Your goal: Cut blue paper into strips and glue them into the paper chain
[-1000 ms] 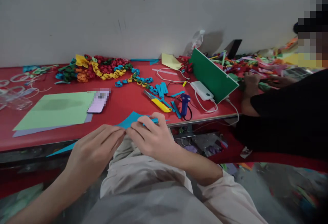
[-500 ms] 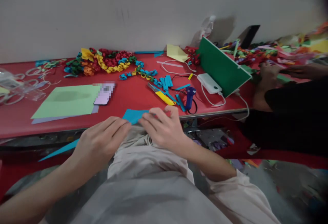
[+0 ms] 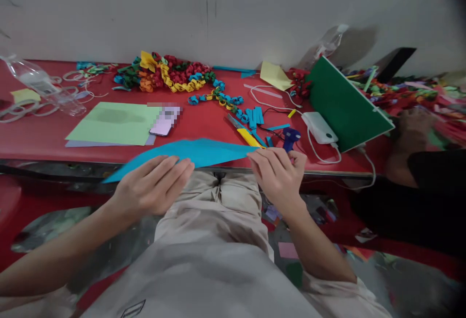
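Observation:
A sheet of blue paper stretches between my two hands at the table's front edge, above my lap. My left hand is closed on its left part, with the thumb hidden and a pointed end of the paper sticking out to the left. My right hand pinches the narrow right end between its fingers. Just beyond my right hand lie a yellow utility knife, a dark blue hand tool and several short blue paper strips.
Green paper sheets and a phone lie left. Paper chains sit along the wall. A clear bottle lies far left. A white power bank rests against a green board. A co-worker's arm is at right.
My hands have moved apart, the right one to the right, and the blue paper now spans between them, higher and over the table edge. The view has shifted left.

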### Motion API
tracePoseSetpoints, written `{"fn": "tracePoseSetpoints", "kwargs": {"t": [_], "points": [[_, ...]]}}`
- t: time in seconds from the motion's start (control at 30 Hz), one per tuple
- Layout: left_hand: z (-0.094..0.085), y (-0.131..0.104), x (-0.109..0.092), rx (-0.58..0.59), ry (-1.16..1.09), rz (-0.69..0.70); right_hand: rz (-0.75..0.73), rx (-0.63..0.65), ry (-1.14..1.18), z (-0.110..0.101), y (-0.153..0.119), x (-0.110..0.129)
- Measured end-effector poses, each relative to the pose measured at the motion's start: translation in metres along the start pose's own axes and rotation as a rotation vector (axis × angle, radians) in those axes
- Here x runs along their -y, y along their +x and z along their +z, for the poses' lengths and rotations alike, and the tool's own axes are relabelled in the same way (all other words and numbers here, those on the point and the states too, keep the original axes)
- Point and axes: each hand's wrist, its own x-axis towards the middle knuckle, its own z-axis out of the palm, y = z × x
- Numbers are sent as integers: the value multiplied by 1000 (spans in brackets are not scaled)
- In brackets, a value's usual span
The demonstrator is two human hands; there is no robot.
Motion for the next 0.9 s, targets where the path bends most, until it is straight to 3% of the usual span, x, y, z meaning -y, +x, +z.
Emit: {"fn": "tracePoseSetpoints", "kwargs": {"t": [0.17,0.3,0.43,0.57,0.7,0.77,0.9], "points": [[31,-61,0,77,-59,-108,-12,3,-39,28,-29,-8],[40,-115,4,161,-65,-166,-36,29,-23,52,-39,3],[45,-156,9,292,-77,-326,-56,76,25,69,-37,18],[57,-171,13,282,-91,-363,-72,198,100,69,-26,20],[75,-172,20,166,-100,-296,-135,356,291,69,12,10],[83,-170,23,155,-129,-283,-249,446,365,81,37,6],[88,-171,25,279,-239,-360,-471,587,381,121,71,3]]}}
